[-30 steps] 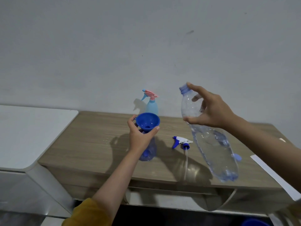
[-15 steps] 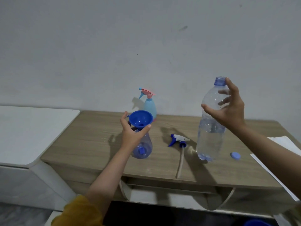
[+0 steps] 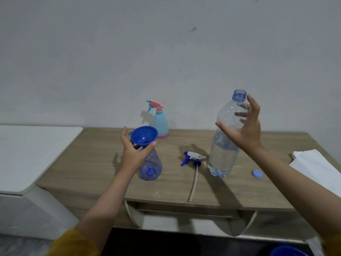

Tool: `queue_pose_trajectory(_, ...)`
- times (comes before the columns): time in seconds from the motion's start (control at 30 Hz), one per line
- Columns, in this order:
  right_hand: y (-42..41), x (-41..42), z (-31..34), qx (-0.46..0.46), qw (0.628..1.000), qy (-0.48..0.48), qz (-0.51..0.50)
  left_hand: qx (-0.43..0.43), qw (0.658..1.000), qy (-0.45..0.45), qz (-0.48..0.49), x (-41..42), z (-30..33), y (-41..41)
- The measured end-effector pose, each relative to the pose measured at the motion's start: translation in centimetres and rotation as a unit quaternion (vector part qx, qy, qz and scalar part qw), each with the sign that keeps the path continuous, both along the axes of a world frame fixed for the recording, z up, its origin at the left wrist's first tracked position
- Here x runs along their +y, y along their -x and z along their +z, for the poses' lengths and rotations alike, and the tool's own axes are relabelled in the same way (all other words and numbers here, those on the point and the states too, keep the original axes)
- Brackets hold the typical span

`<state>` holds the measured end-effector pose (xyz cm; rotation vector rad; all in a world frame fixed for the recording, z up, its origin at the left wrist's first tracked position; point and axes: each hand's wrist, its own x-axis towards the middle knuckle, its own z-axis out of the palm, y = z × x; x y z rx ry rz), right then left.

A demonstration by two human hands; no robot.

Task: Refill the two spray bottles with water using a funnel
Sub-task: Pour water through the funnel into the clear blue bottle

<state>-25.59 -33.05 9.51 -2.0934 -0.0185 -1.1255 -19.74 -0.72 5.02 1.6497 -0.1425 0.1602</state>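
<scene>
Refill under way: first pour done, water bottle being stood upright.
Left hand is gripping the funnel and clear spray bottle; right hand is loosening, fingers spread, around the water bottle. Risk: uncapped bottle tipping, spilling. Count: two spray bottles, the second standing at the table's rear; one funnel, one detached sprayer, one cap.
</scene>
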Motion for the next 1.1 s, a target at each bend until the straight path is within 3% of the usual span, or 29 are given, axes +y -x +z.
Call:
queue_pose_trajectory(0.3, 0.9, 0.0, 0.2, 0.021, 1.000, -0.002, 0.014, 0.001, 0.999, -0.023, 0.029, -0.5, -0.4, 0.9)
queue_pose_trajectory(0.4, 1.7, 0.7, -0.8, 0.000, 0.997, 0.054, -0.059, 0.021, 0.998, -0.038, 0.053, -0.6, -1.1, 1.3)
queue_pose_trajectory(0.5, 2.5, 2.5, -1.6, -0.081, 0.980, 0.122, -0.137, 0.035, 0.995, -0.052, 0.077, -0.6, -1.7, 1.7)
queue_pose_trajectory(0.6, 2.7, 5.7, -1.7, -0.144, 0.968, 0.191, -0.070, 0.055, 0.992, -0.076, 0.086, -0.4, -2.4, 1.8)
queue_pose_trajectory(0.67, 2.2, 8.6, -1.2, -0.136, 0.968, 0.209, 0.014, 0.064, 0.991, -0.091, 0.081, -0.2, -2.8, 1.8)
queue_pose_trajectory(0.8, -0.7, 14.4, 0.6, -0.012, 0.960, 0.208, 0.188, 0.081, 0.985, -0.134, 0.073, -0.1, -3.2, 1.4)
queue_pose_trajectory(0.9, -3.7, 17.8, 2.9, 0.153, 0.934, 0.220, 0.236, 0.110, 0.982, -0.143, 0.060, -0.1, -3.3, 1.2)
queue_pose_trajectory(1.0, -6.8, 20.3, 4.9, 0.303, 0.872, 0.308, 0.229, 0.124, 0.982, -0.137, 0.050, 0.0, -3.2, 1.6)
queue_pose_trajectory(1.1, -9.1, 22.2, 5.9, 0.412, 0.803, 0.384, 0.194, 0.106, 0.974, -0.194, 0.046, 0.0, -2.6, 2.2)
